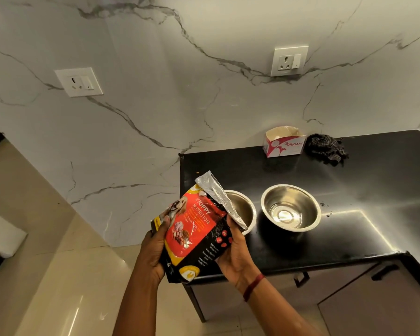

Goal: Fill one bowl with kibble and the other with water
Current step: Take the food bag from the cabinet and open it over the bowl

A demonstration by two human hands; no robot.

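Head view: the left hand (153, 248) curls its fingers round the lower left edge of a red, black and yellow foil kibble pouch (194, 236). The right hand (235, 253) grasps the pouch's right side just below the silver torn top. That top leans over the near round steel bowl (244, 209) and hides most of it; whether kibble lies inside cannot be told. The second round steel bowl (291, 207) stands just beside it, its bottom gleaming; water or bare metal is unclear. Both bowls sit on a glossy black countertop (364, 195). At the back stand an open white-and-red cardboard box (284, 143) and a crumpled dark checked cloth (326, 149). The veined white marble wall (155, 93) carries two white sockets (78, 81). The beige tiled floor (46, 275) lies to the left.
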